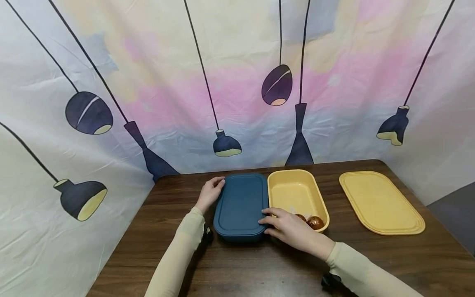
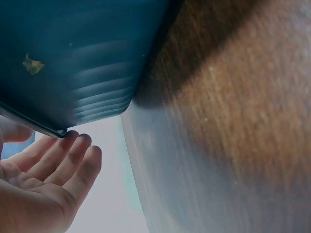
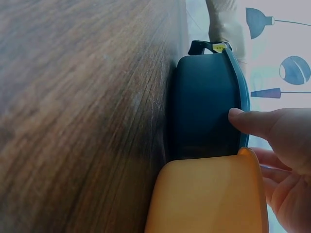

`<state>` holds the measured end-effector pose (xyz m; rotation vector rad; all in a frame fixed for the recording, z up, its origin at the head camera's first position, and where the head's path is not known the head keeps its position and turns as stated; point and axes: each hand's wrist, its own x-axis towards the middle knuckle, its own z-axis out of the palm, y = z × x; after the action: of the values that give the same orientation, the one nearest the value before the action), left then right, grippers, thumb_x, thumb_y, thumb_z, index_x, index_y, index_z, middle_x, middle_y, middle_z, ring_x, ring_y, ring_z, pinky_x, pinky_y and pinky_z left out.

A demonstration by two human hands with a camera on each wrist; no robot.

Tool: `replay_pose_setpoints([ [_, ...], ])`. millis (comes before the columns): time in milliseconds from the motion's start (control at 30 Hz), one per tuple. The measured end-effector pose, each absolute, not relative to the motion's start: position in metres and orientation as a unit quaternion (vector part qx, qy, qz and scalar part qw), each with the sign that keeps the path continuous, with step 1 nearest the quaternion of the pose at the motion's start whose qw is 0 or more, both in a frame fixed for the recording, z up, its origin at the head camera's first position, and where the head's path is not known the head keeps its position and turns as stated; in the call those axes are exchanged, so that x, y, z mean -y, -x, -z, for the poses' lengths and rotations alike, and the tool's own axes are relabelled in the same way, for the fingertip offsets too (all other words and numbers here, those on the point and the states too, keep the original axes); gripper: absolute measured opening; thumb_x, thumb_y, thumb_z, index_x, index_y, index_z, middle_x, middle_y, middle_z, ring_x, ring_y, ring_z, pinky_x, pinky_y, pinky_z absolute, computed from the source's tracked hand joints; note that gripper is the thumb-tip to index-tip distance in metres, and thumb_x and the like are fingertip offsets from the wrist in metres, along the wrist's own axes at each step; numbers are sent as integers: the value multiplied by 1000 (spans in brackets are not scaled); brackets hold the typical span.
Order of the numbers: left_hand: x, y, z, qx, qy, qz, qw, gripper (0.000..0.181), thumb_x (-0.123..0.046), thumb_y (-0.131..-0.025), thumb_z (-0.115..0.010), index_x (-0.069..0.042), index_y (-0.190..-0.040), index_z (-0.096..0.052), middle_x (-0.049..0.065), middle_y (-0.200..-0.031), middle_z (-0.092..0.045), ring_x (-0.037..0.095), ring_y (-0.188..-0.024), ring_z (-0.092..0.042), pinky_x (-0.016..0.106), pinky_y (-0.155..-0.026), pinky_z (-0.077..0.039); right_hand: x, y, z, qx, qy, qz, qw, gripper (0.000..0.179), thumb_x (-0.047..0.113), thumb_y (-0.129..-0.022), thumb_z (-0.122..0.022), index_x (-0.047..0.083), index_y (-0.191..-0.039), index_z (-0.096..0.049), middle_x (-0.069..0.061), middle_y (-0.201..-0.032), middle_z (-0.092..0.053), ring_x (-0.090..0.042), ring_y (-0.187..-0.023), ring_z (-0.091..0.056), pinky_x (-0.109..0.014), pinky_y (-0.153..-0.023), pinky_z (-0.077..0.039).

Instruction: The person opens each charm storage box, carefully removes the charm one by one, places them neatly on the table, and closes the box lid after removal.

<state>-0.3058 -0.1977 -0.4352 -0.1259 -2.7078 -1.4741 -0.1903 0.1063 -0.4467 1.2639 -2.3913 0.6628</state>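
Note:
A dark blue box (image 2: pixel 92 53) with a flat blue lid (image 1: pixel 241 200) on it stands on the table. My left hand (image 1: pixel 210 193) is at the lid's far left edge, its extended fingertips touching the rim. At the near right edge, my right hand (image 1: pixel 289 228) lays its fingers on the lid's border. In the right wrist view its thumb (image 3: pixel 248 122) rests against the box's front side, just under the rim. Beside it on the right stands an open yellow box (image 1: pixel 293 190), partly covered by the right hand. Shiny copper-coloured balls (image 1: pixel 316 222) lie in its near end.
A yellow lid (image 1: pixel 382 202) lies flat on the right side of the dark wooden table (image 1: pixel 237 268). Behind the table hangs a cloth (image 1: pixel 245 95) printed with lamps. The two boxes stand side by side, edges nearly together.

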Motion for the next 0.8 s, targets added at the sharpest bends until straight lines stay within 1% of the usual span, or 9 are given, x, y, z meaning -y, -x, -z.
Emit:
replay_pose_setpoints([
  [333, 197, 304, 432, 877, 36, 479, 36, 40, -24, -108, -50, -4, -142, -57, 18, -137, -59, 33, -121, -58, 50, -99, -47, -107, 190, 446, 846, -448, -233, 172, 25, 22, -91, -77, 19, -116, -75, -11, -130, -64, -22, -112, -66, -30, -83, -58],
  [633, 197, 302, 432, 877, 34, 476, 47, 39, -24, -107, -51, -4, -140, -60, 17, -135, -61, 32, -119, -59, 49, -97, -49, -110, 191, 447, 836, -457, -233, 193, 25, 21, -88, -80, 19, -113, -75, -11, -127, -65, -22, -110, -67, -30, -81, -58],
  [800, 198, 302, 432, 874, 31, 483, 44, 39, -26, -107, -51, -4, -139, -60, 17, -135, -61, 32, -118, -60, 48, -96, -49, -110, 192, 448, 834, -462, -230, 197, 25, 20, -88, -80, 19, -113, -75, -11, -127, -65, -21, -110, -67, -29, -80, -58],
])
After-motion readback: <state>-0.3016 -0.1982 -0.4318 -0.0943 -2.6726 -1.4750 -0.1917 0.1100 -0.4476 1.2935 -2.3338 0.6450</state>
